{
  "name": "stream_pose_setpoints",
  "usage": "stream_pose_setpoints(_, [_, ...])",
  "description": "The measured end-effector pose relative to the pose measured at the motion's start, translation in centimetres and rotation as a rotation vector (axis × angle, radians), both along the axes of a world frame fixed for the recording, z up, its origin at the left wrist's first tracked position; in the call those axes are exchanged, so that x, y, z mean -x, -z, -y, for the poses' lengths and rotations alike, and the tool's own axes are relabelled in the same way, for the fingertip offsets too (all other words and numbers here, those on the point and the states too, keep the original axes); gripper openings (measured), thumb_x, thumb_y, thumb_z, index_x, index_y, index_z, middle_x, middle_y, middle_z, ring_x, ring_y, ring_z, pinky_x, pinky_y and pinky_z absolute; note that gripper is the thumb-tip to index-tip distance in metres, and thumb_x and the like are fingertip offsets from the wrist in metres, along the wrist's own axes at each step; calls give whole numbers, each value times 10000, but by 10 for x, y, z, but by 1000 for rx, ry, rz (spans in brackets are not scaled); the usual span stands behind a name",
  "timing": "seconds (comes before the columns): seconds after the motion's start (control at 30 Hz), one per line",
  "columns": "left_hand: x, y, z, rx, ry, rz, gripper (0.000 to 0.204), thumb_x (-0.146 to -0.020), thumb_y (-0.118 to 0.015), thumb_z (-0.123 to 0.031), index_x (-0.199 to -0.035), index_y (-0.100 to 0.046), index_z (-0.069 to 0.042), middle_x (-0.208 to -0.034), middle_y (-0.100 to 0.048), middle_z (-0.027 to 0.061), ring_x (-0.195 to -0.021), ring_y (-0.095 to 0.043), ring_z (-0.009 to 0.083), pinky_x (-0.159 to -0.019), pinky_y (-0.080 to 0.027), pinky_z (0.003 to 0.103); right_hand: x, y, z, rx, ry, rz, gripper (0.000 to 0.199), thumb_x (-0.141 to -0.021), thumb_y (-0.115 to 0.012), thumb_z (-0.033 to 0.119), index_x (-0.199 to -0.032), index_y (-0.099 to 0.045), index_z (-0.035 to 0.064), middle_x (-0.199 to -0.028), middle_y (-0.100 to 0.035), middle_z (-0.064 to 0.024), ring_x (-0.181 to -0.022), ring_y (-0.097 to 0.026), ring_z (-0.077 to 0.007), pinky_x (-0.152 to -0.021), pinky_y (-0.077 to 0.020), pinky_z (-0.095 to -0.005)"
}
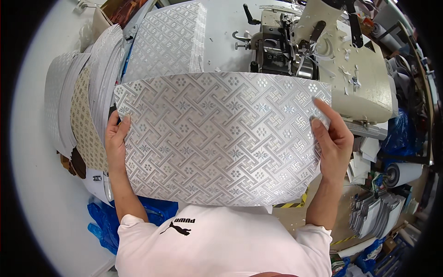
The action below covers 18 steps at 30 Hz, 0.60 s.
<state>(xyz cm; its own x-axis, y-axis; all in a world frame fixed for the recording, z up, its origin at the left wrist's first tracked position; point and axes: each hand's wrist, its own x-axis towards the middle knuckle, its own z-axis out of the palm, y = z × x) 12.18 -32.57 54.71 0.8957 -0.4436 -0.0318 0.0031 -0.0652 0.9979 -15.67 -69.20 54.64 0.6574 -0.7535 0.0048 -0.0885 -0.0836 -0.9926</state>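
— What's on the white tabletop (41, 194)?
— A sewing machine (318, 51) and stacked patterned sheets (87, 92).
— And the silver embossed sheet (221, 138)?
— Held flat above the lap, left hand (116, 141) and right hand (333, 138) fingers gripping its side edges.

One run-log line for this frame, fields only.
left hand: grips sheet's left edge | right hand: grips right edge | patterned silver sheet: held flat | sewing machine: behind

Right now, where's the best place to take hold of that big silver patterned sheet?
Probably by its two short side edges, coming in from left and right. The silver patterned sheet is wide, thin and bows slightly, so it likely needs support at both ends. The left hand and right hand pinch it there, thumbs on top.
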Motion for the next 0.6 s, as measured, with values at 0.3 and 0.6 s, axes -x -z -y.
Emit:
stream_pose_setpoints(0.3, [-23, 2, 11, -27, 3, -12, 284, -1001, -621, -173, -1222, -613, 4, -1097, -703, 43, -930, -638, 73, -855, -477, 216, -8, -5, 2, -77, 20, 22, 365, -935, -666, -7, -1296, -632, -49, -1009, -685, -30, -804, -569, -30, -697, -432, -160])
stream_pose_setpoints(0.6, [-26, 3, 29, 15, 83, -133, 285, -986, -645, -169, -1203, -602, 11, -1039, -703, 55, -875, -641, 80, -795, -487, 215, 0, -15, -8, -29, 119, -5, 364, -934, -660, -16, -1297, -636, -40, -965, -679, -17, -752, -552, -23, -668, -415, -154])
